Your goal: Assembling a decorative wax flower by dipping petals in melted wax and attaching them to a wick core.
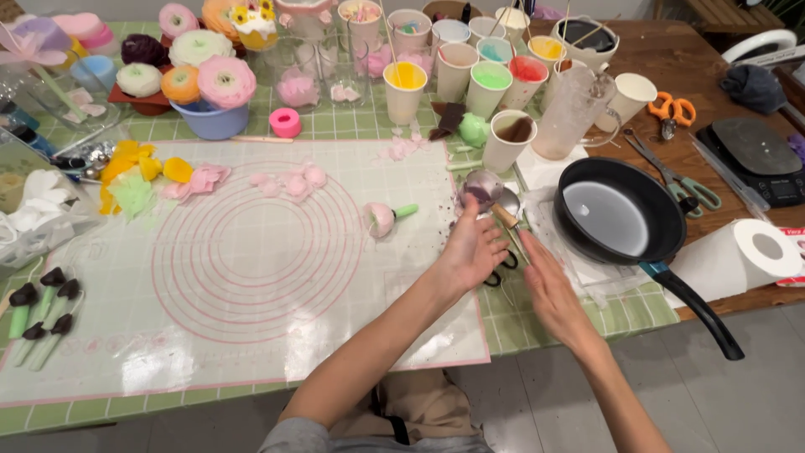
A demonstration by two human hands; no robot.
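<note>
A: Mat (251, 277) first, the biggest thing here? It runs almost to the table's near edge, its ringed middle bare.

B: Yes. Then the pan (616, 216) at the right, its handle sticking out past the table edge beside the paper roll (738, 256).

A: Hands?

B: Left hand (471, 250) lies over the mat's right edge, fingers spread, holding nothing. Right hand (553, 295) is just beside it, flat and open, close to the pan's rim.

A: What's nearest them?

B: The spoons (490, 191), lying just beyond the left fingertips; whether they touch, I can't tell. A pink bud (381, 218) sits alone on the mat, left of them.
</note>
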